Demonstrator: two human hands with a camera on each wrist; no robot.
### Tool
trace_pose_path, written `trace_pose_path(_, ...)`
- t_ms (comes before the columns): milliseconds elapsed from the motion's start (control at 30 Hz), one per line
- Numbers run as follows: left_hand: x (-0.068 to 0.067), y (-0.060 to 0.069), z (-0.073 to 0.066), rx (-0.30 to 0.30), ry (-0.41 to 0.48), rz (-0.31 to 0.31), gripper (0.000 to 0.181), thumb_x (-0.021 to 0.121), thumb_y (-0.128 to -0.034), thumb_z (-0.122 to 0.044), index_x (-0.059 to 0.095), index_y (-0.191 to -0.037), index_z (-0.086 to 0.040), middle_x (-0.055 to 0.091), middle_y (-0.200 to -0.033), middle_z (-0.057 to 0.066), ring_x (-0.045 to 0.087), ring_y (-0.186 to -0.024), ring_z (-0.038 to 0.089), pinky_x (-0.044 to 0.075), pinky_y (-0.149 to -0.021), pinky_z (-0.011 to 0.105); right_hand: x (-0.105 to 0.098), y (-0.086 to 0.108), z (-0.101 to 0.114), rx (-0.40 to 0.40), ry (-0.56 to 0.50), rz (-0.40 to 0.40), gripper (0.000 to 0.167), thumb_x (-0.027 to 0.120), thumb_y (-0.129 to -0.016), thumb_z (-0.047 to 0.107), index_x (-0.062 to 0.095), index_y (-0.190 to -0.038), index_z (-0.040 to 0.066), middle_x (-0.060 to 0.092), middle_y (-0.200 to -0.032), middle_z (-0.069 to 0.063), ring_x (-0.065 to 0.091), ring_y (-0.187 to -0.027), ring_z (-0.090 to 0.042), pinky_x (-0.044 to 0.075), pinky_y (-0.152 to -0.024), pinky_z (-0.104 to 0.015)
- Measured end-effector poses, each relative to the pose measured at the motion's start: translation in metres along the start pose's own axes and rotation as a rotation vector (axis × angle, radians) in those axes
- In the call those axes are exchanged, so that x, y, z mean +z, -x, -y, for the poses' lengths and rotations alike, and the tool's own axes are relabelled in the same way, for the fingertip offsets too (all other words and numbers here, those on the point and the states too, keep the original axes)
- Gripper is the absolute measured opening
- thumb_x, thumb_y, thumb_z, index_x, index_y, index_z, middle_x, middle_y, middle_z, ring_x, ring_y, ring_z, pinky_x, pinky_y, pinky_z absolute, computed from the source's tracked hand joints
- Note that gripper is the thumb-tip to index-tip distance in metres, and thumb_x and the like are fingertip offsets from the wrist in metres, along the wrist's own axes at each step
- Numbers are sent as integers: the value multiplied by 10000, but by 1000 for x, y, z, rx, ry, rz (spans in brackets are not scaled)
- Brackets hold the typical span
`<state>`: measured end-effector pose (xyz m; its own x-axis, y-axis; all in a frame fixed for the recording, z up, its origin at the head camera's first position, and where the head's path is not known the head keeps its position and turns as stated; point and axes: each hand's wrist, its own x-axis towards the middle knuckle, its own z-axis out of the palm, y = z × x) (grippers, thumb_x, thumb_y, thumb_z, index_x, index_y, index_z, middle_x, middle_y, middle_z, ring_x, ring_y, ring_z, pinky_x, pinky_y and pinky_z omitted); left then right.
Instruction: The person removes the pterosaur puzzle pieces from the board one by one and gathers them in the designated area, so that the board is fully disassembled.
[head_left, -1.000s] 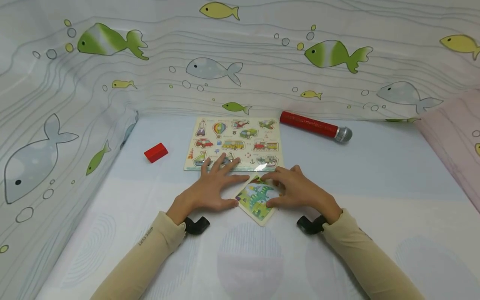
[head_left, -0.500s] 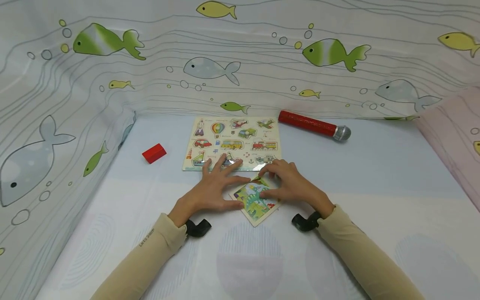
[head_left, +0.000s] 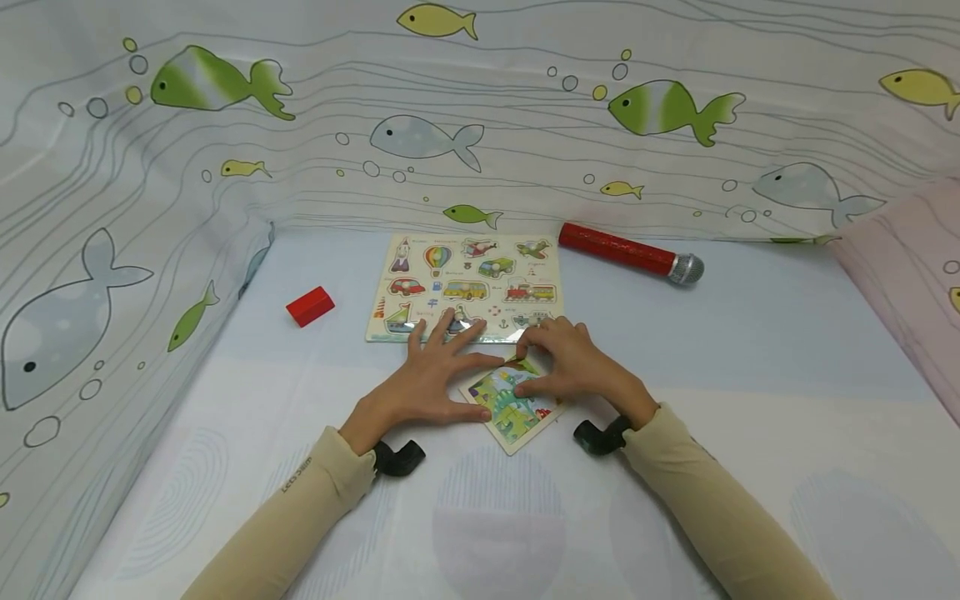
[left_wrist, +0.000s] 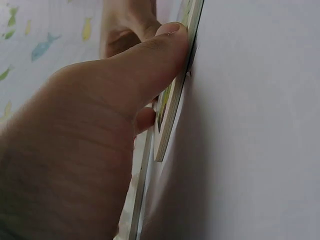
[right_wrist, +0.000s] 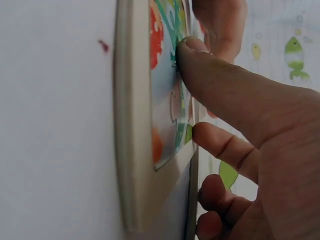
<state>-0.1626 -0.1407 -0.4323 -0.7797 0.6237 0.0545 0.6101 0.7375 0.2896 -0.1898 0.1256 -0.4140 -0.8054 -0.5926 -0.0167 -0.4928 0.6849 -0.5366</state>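
A small square dinosaur jigsaw puzzle [head_left: 510, 421] in a pale wooden frame lies turned corner-on before the person. The left hand [head_left: 431, 383] is spread, its thumb on the puzzle's left edge and its index finger by the top corner. Its other fingertips lie over the lower edge of a vehicle peg puzzle board [head_left: 465, 271]. From the right, the right hand [head_left: 573, 362] bends over the puzzle. In the right wrist view its thumb [right_wrist: 215, 72] presses the picture, and the index tip touches it near the frame. Whether a loose piece lies under the fingers cannot be made out.
A red toy block [head_left: 310, 307] lies on the left of the pale cloth. Behind, to the right, is a red toy microphone [head_left: 630, 254] with a silver head. Fish-printed fabric [head_left: 420, 137] rises at the back and sides.
The right hand has shifted left and slightly up, its thumb now nearer the picture's middle. The puzzle has slid slightly left. The left thumb reaches a little further over its edge.
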Motion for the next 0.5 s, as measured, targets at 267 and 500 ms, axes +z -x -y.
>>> trace_pose_path(267,0,-1,-2,8,23,5,705,666,-806,-734,535,-1442,-456,222,-1711,40,13,-1572,489,33,-1137,787,-4,-1,3,29,40,41,453,907,-728,452,657,-1047,251,625,-1102,11,523,-1072,-237,346,-887,-458)
trace_pose_path(500,0,-2,-2,-2,-3,15,702,640,-813,-754,518,-1446,-475,225,-1710,48,3,-1570,493,32,-1134,796,-9,-5,7,34,62,83,447,906,-735,444,666,-1058,247,622,-1095,13,527,-1062,-212,360,-889,-457)
